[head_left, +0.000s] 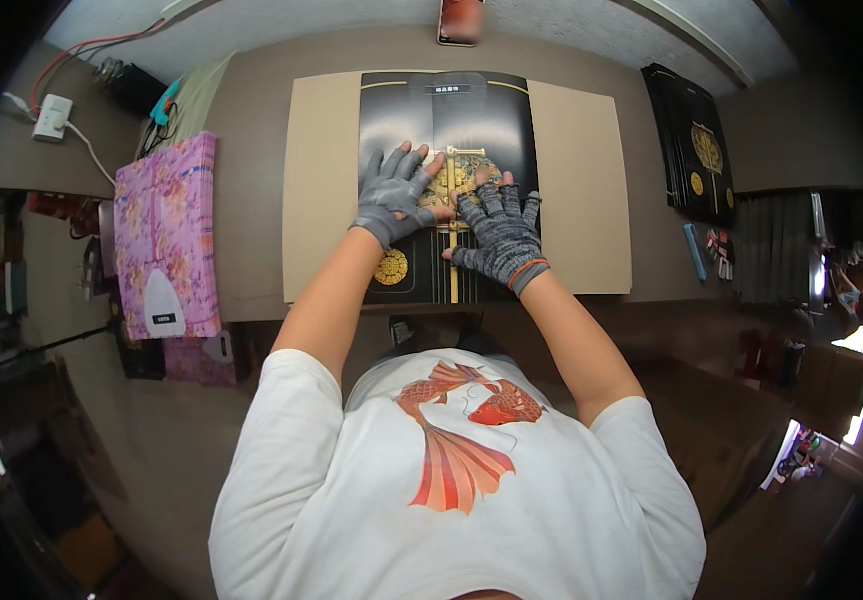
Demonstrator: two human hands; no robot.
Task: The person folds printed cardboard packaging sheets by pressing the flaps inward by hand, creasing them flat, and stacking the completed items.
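Observation:
A glossy black printed folder [396,110] with gold bands and medallions lies on a wide tan board [321,170] in front of me. A large ornate gold emblem [466,178] sits at its middle, partly covered by my fingers. My left hand [391,198], in a plain grey glove with bare fingertips, rests on the folder's left half, fingers spread. On the right half lies my right hand [499,232], in a dark mottled glove with an orange-edged cuff. Its fingers are stretched out and apart. Neither hand grips anything.
At the left lies a pink-purple floral package [166,230], near a teal-handled tool [164,103] and a white power socket [52,118]. A stack of black folders [691,145] lies at the right, above a blue strip-like object [694,251]. A phone [460,22] is at the far edge.

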